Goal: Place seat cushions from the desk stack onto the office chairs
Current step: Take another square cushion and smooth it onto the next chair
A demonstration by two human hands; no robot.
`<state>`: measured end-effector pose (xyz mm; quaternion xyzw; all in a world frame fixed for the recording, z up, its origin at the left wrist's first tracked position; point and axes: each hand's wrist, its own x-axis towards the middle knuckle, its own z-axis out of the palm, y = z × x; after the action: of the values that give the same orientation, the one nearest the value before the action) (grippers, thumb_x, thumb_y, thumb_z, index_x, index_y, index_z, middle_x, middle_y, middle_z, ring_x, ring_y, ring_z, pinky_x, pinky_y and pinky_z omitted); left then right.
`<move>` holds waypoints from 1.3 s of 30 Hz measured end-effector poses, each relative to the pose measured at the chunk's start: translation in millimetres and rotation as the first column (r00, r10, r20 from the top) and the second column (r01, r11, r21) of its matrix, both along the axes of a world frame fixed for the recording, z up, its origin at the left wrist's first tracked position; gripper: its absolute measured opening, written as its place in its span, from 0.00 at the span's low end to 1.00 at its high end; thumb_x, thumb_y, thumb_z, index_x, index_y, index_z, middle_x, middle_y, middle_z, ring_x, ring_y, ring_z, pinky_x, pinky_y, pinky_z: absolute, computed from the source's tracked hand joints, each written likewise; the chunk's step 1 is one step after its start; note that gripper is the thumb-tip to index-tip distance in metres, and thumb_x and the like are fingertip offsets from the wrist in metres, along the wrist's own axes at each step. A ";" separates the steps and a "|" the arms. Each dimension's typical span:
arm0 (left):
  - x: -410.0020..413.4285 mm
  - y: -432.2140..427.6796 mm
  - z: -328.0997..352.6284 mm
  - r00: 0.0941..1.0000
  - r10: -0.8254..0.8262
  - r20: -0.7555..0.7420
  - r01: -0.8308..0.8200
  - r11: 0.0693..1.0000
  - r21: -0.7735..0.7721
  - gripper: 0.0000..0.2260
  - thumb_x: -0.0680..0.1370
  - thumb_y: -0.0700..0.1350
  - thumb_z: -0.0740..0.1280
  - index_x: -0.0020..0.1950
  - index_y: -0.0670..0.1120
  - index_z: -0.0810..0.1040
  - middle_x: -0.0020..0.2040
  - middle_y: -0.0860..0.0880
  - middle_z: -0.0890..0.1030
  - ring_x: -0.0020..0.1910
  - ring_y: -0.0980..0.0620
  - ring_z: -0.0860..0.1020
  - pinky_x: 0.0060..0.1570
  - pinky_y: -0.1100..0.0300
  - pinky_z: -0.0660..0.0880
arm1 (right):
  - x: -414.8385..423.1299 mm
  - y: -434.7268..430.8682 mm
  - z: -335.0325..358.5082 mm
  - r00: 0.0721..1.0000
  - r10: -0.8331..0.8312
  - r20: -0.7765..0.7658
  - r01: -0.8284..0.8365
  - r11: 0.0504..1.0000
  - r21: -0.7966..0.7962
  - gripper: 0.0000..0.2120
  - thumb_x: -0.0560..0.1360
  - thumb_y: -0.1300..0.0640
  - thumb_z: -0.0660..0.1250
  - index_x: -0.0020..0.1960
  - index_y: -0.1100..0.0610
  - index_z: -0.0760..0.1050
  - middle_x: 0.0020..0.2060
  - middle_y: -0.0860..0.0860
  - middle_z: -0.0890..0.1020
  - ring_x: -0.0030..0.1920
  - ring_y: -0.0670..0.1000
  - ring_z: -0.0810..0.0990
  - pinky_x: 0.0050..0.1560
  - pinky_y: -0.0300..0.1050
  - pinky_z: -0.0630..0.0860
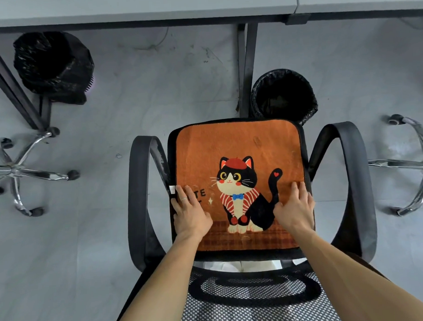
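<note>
An orange seat cushion (236,144) with a black-and-white cat in a red beret lies flat on the seat of a black office chair (140,187), between its two armrests. My left hand (189,213) rests flat on the cushion's left side, fingers straight, a ring on one finger. On the right side of the cushion my right hand (296,210) presses down with straight fingers. The chair's mesh backrest (255,301) is right below me. No cushion stack is in view.
Grey desks (136,8) run along the top, with black metal legs (247,69). Two black-lined waste bins stand under them, one at the left (51,67), one just behind the chair (284,96). Chrome chair bases stand at the left (19,171) and right (414,166).
</note>
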<state>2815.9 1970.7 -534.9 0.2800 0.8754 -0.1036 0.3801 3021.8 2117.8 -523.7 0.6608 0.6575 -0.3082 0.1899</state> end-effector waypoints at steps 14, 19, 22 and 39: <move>-3.7 4.2 12.9 0.990 -0.138 0.034 0.142 0.971 -0.192 0.41 0.81 0.55 0.61 0.81 0.45 0.36 0.80 0.42 0.34 0.79 0.34 0.49 0.71 0.44 0.67 | 17.4 10.2 18.5 0.977 0.209 0.051 -0.191 0.950 -0.247 0.42 0.76 0.45 0.62 0.81 0.45 0.40 0.81 0.49 0.38 0.80 0.58 0.39 0.77 0.63 0.47; 2.9 11.4 82.8 0.961 -0.243 0.134 0.270 0.930 -0.251 0.25 0.79 0.54 0.59 0.75 0.47 0.66 0.69 0.43 0.74 0.66 0.40 0.74 0.59 0.50 0.75 | 5.1 5.0 97.2 0.978 0.206 -0.031 -0.207 0.948 -0.243 0.25 0.79 0.53 0.57 0.76 0.53 0.64 0.64 0.59 0.78 0.56 0.60 0.77 0.54 0.50 0.75; 21.7 9.4 143.6 0.929 -0.332 0.163 0.355 0.924 -0.143 0.22 0.81 0.55 0.58 0.73 0.47 0.67 0.64 0.45 0.78 0.60 0.44 0.78 0.52 0.53 0.74 | 3.1 -14.8 155.2 0.961 0.275 -0.028 -0.272 0.924 -0.270 0.21 0.81 0.53 0.55 0.72 0.56 0.70 0.63 0.58 0.79 0.61 0.61 0.78 0.57 0.49 0.75; 46.3 -85.1 417.0 0.933 -0.218 -0.286 0.340 0.792 0.506 0.25 0.80 0.57 0.58 0.76 0.53 0.65 0.69 0.48 0.77 0.66 0.45 0.75 0.63 0.45 0.75 | 53.5 -142.7 430.3 0.765 0.509 -0.395 -0.283 0.816 0.504 0.19 0.83 0.51 0.57 0.72 0.49 0.72 0.72 0.47 0.73 0.74 0.52 0.64 0.72 0.49 0.63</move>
<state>2862.1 1885.6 -117.9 0.4909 0.8521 0.0666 0.1686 3075.3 1975.0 -93.4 0.4209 0.8605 -0.2771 -0.0749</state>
